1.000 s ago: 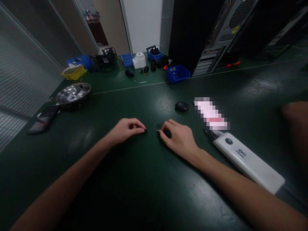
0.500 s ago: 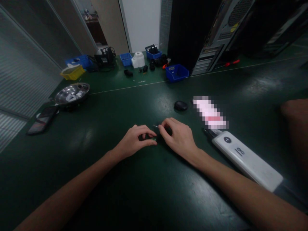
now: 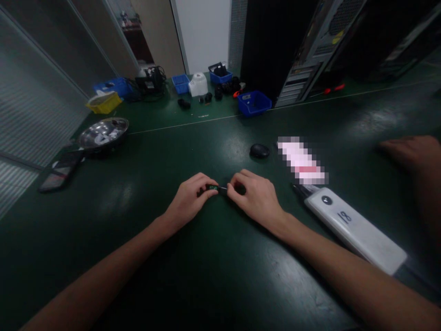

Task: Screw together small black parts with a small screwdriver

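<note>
In the head view, my left hand [image 3: 193,195] pinches a small green circuit board [image 3: 213,187] between thumb and fingers, just above the green table [image 3: 193,276]. Facing it, my right hand [image 3: 255,195] has its fingers closed on a thin metal-tipped tool [image 3: 223,188]. The tool's tip points left and meets or nearly meets the board's edge; I cannot tell which. My fingers hide most of the tool, and dark material shows inside the curled hand. A black computer mouse [image 3: 259,151] lies beyond my right hand.
A white power strip [image 3: 356,230] marked 18 and a pixelated phone-shaped item [image 3: 301,161] lie right. Another person's hand [image 3: 413,151] rests farther right. At left are a metal bowl [image 3: 103,133] and a dark phone [image 3: 62,172]. A blue bin [image 3: 254,104] stands behind.
My left hand has moved right and slightly down overall, bringing the circuit board up to the tool tip. My right hand has barely shifted. The other person's hand has reached farther left.
</note>
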Motion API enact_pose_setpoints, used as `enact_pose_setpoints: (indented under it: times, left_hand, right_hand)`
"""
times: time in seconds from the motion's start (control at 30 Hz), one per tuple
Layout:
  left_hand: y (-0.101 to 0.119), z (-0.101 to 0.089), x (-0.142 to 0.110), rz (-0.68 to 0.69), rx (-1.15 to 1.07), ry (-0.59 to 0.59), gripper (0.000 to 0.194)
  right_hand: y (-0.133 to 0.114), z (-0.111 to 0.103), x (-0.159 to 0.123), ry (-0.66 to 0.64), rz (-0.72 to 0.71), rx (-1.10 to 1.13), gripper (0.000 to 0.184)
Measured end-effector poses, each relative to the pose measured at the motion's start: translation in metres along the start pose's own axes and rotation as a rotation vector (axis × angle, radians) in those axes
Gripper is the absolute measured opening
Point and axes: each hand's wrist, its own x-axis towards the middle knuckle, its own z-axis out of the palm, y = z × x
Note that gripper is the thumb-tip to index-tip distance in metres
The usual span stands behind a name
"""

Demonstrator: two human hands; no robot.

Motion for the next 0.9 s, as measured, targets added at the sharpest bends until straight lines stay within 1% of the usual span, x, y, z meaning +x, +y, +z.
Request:
enact_pose_setpoints:
  times: [0.17, 0.37, 0.53, 0.73, 0.9]
  left_hand:
    - [0.0008, -0.0014, 0.0006, -0.004, -0.006, -0.014, 0.018]
    - [-0.0016, -0.0020, 0.0015, 0.038, -0.024, -0.030, 0.018]
    - [-0.0024, -0.0022, 0.0015, 0.040, -0.028, -0.043, 0.018]
    - [-0.0001, -0.0018, 0.0003, 0.090, -0.034, -0.083, 0.018]
    - [-0.0019, -0.0006, 0.0005, 0.103, -0.034, -0.074, 0.018]
  right_hand:
    - [0.0012, 0.0019, 0.0007, 0.006, -0.022, 0.008, 0.020]
    - [0.0010, 0.0031, -0.0012, 0.005, -0.043, 0.014, 0.020]
    - [0.0025, 0.0047, -0.0009, 0.008, -0.052, 0.028, 0.021]
    - [0.0019, 0.0047, -0.0010, -0.030, -0.094, 0.076, 0.021]
    - [-0.0009, 0.0043, -0.0024, -0.046, -0.116, 0.034, 0.020]
